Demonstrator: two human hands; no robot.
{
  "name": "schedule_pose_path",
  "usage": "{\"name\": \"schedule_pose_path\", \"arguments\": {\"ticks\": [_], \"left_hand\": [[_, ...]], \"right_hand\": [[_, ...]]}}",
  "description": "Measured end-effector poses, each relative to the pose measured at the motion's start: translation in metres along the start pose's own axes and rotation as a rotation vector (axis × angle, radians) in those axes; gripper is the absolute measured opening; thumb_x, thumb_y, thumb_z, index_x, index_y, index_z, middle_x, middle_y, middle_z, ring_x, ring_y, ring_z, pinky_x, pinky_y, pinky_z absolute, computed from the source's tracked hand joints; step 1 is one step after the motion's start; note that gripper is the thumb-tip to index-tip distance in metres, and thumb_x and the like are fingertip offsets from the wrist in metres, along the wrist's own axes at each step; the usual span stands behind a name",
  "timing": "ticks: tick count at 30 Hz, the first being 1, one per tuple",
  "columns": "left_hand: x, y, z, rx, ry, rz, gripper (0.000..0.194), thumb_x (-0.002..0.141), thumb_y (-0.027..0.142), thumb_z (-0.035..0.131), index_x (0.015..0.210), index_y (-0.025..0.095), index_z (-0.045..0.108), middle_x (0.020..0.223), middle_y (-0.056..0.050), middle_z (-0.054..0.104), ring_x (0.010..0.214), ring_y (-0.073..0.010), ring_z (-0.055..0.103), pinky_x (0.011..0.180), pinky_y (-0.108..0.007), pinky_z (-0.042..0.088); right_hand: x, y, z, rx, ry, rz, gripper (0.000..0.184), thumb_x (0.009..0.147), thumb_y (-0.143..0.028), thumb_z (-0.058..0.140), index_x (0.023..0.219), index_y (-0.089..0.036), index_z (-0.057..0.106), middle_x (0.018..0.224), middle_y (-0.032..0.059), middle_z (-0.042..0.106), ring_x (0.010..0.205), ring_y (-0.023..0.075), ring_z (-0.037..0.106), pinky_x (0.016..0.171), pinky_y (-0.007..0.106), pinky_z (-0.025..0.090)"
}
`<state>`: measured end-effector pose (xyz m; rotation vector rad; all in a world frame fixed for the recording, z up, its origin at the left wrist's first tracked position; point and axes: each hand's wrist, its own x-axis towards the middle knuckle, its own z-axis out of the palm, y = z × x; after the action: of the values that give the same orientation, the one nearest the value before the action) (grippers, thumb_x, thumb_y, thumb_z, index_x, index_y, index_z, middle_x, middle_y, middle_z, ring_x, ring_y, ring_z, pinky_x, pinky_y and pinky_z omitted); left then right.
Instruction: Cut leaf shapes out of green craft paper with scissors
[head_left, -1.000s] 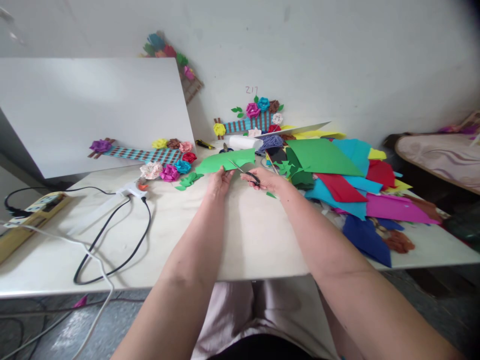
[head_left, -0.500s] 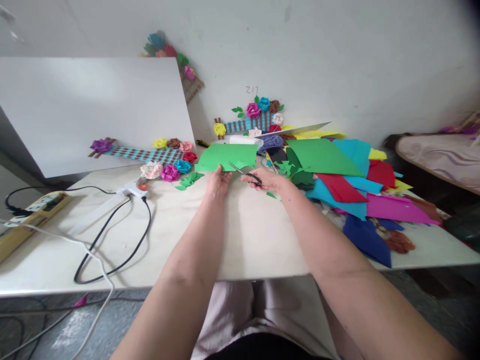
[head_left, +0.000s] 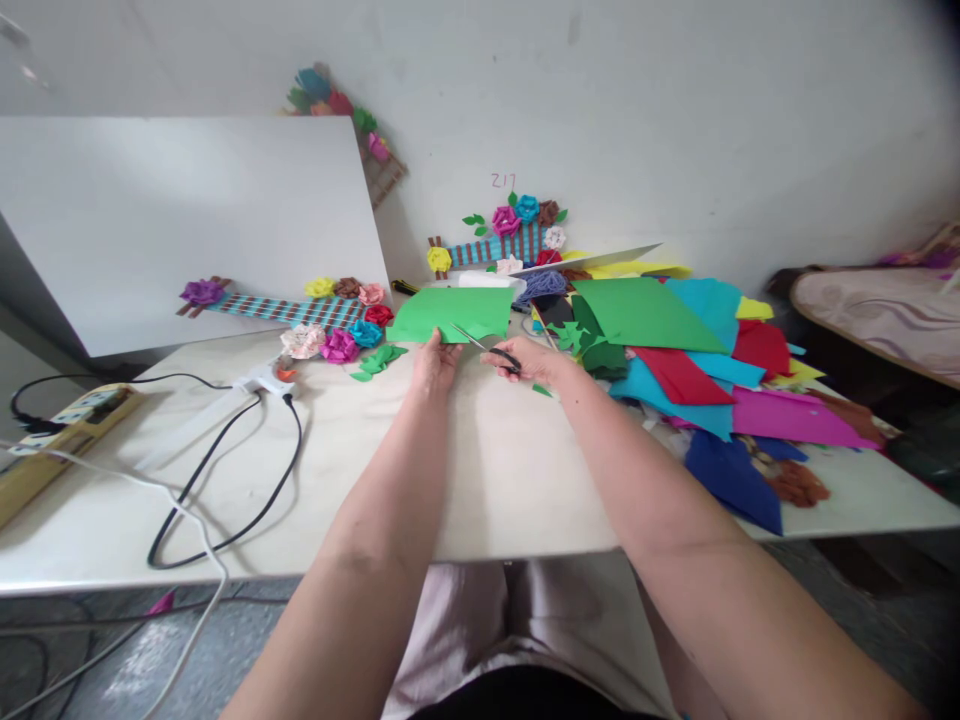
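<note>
My left hand [head_left: 437,362] pinches the near edge of a green sheet of paper [head_left: 454,308], thumb on top and fingers underneath. In my right hand [head_left: 529,358] is a pair of scissors [head_left: 504,360] with black handles. Their blades point left and lie at the sheet's near edge, close to my left thumb. Cut green paper leaves [head_left: 379,362] lie on the table left of my left hand. Just right of the scissors, one more small green leaf [head_left: 541,390] rests on the table. Green scraps [head_left: 574,338] sit on the pile beyond my right hand.
Coloured sheets [head_left: 675,370] are heaped on the right. A striped ladder-like piece with flowers [head_left: 289,310] leans on a white board [head_left: 180,220]; a similar one [head_left: 495,245] stands at the wall. Left are a glue gun [head_left: 266,380], its looping cable and a power strip [head_left: 75,425].
The green sheet has tilted so more of its face shows, covering the tool behind it. The scissor blades have shifted slightly left along its near edge. Both hands keep their hold.
</note>
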<state>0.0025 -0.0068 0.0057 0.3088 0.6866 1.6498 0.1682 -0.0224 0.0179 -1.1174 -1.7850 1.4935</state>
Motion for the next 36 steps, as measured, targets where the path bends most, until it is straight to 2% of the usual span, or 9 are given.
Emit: {"name": "schedule_pose_path", "arguments": {"ticks": [3, 6, 9, 12, 16, 19, 25, 33, 36], "left_hand": [[0.001, -0.001, 0.0, 0.014, 0.03, 0.054, 0.011, 0.091, 0.017, 0.048, 0.094, 0.017, 0.059, 0.07, -0.002, 0.067, 0.067, -0.0126, 0.067, 0.069, -0.023, 0.054], [0.002, -0.002, -0.002, 0.042, 0.035, 0.112, 0.012, 0.091, 0.018, 0.049, 0.098, 0.018, 0.058, 0.075, -0.002, 0.068, 0.07, -0.0122, 0.067, 0.068, -0.023, 0.053], [0.003, -0.003, -0.004, 0.055, 0.017, 0.168, 0.015, 0.091, 0.017, 0.048, 0.103, 0.02, 0.057, 0.08, -0.002, 0.069, 0.07, -0.0122, 0.067, 0.069, -0.025, 0.053], [0.004, -0.004, -0.007, 0.035, 0.003, 0.21, 0.021, 0.091, 0.016, 0.046, 0.109, 0.022, 0.054, 0.084, -0.002, 0.07, 0.068, -0.0119, 0.065, 0.071, -0.027, 0.053], [0.007, -0.004, -0.009, 0.004, -0.004, 0.236, 0.024, 0.091, 0.014, 0.045, 0.112, 0.024, 0.052, 0.088, -0.002, 0.07, 0.066, -0.011, 0.064, 0.075, -0.028, 0.052], [0.009, -0.004, -0.009, 0.003, 0.004, 0.23, 0.022, 0.091, 0.015, 0.046, 0.11, 0.024, 0.052, 0.089, -0.001, 0.069, 0.067, -0.0107, 0.064, 0.077, -0.028, 0.052], [0.007, -0.003, -0.007, 0.016, 0.031, 0.221, 0.019, 0.09, 0.015, 0.047, 0.105, 0.024, 0.054, 0.087, 0.0, 0.069, 0.068, -0.0108, 0.066, 0.074, -0.027, 0.053], [0.007, -0.002, -0.007, 0.039, 0.053, 0.185, 0.015, 0.091, 0.017, 0.047, 0.102, 0.024, 0.054, 0.086, 0.0, 0.069, 0.074, -0.0123, 0.068, 0.071, -0.025, 0.054], [0.006, -0.002, -0.008, 0.024, 0.036, 0.166, 0.014, 0.091, 0.017, 0.047, 0.102, 0.023, 0.053, 0.084, -0.001, 0.068, 0.077, -0.0141, 0.068, 0.076, -0.028, 0.054]], "right_hand": [[-0.001, -0.004, 0.007, 0.005, 0.036, 0.008, 0.025, 0.083, -0.03, 0.065, 0.07, -0.016, 0.049, 0.044, -0.0055, 0.051, 0.031, 0.0038, 0.04, 0.029, 0.014, 0.026], [-0.002, -0.008, 0.014, -0.022, 0.062, 0.011, 0.026, 0.082, -0.034, 0.067, 0.076, -0.016, 0.05, 0.048, -0.0031, 0.057, 0.032, 0.005, 0.045, 0.027, 0.014, 0.023], [-0.003, -0.01, 0.019, -0.064, 0.092, 0.01, 0.032, 0.077, -0.04, 0.072, 0.083, -0.015, 0.051, 0.052, -0.0013, 0.061, 0.033, 0.0056, 0.047, 0.027, 0.015, 0.023], [0.001, -0.008, 0.024, -0.148, 0.181, 0.005, 0.041, 0.07, -0.043, 0.076, 0.089, -0.016, 0.052, 0.055, -0.0015, 0.061, 0.035, 0.0079, 0.052, 0.026, 0.015, 0.025], [0.007, -0.002, 0.028, -0.318, 0.328, -0.084, 0.049, 0.063, -0.042, 0.08, 0.093, -0.02, 0.049, 0.055, -0.0046, 0.058, 0.038, 0.0121, 0.056, 0.027, 0.017, 0.031], [0.008, 0.001, 0.026, -0.411, 0.387, -0.173, 0.046, 0.062, -0.04, 0.08, 0.088, -0.021, 0.047, 0.053, -0.0065, 0.054, 0.038, 0.0121, 0.055, 0.032, 0.019, 0.039], [0.005, 0.002, 0.023, -0.494, 0.353, -0.286, 0.035, 0.066, -0.038, 0.075, 0.075, -0.021, 0.046, 0.049, -0.0071, 0.051, 0.041, 0.0126, 0.056, 0.037, 0.02, 0.042], [0.002, -0.003, 0.017, -0.219, 0.189, -0.241, 0.031, 0.068, -0.033, 0.075, 0.074, -0.018, 0.048, 0.052, -0.006, 0.056, 0.04, 0.0082, 0.053, 0.038, 0.017, 0.043], [0.002, -0.003, 0.012, -0.23, 0.201, -0.261, 0.032, 0.069, -0.034, 0.075, 0.076, -0.018, 0.048, 0.054, -0.0044, 0.059, 0.037, 0.0072, 0.051, 0.036, 0.017, 0.041]]}}
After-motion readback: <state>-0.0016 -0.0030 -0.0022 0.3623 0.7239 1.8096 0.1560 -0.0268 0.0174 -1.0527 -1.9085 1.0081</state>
